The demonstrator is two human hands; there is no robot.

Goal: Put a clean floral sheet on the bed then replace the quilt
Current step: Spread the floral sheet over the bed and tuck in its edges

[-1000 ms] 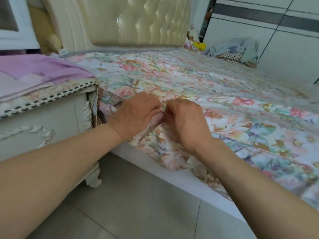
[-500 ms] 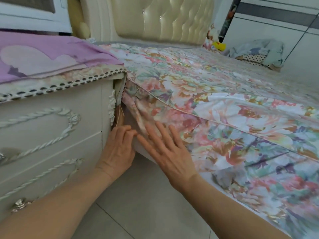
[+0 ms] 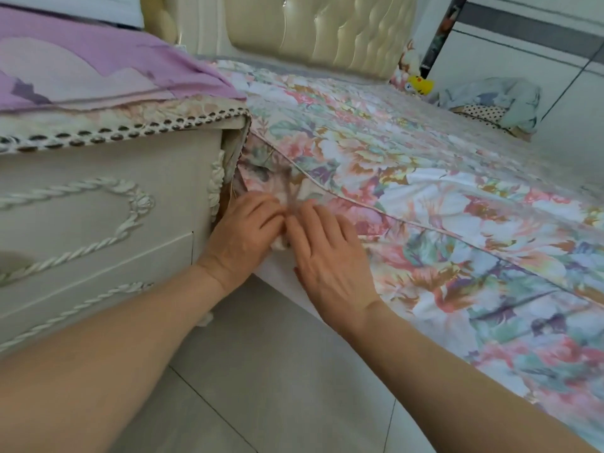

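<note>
**Tucking the floral sheet at the bed's near corner**

Closest to the camera, two bare forearms reach forward over a pale tiled floor (image 3: 277, 371). The left hand (image 3: 243, 233) and right hand (image 3: 327, 256) meet side by side at the near edge of the bed, low down by the white bed base (image 3: 281, 273). The left hand's fingers curl around a small bunch of sheet fabric. The right hand lies flatter, fingers fairly straight and pressing the cloth against the side of the mattress; whether it also pinches the fabric cannot be told.

The floral sheet (image 3: 408, 178) already covers the whole mattress, pink, green and white, with its skirt hanging down the near side. Its loose corner sits in the narrow gap between the bed and a cream nightstand (image 3: 104, 204) on the left, which has rope-like trim and a purple cloth (image 3: 98, 67) lying on top.

Further back stands a padded cream headboard (image 3: 320, 27). At the far side a rumpled pale blue bundle (image 3: 496, 99) rests near a wardrobe; it may be the quilt.

The step in hand appears to be fitting the sheet's corner. The next move likely calls for pushing the bunched fabric down and in, then smoothing it.
</note>
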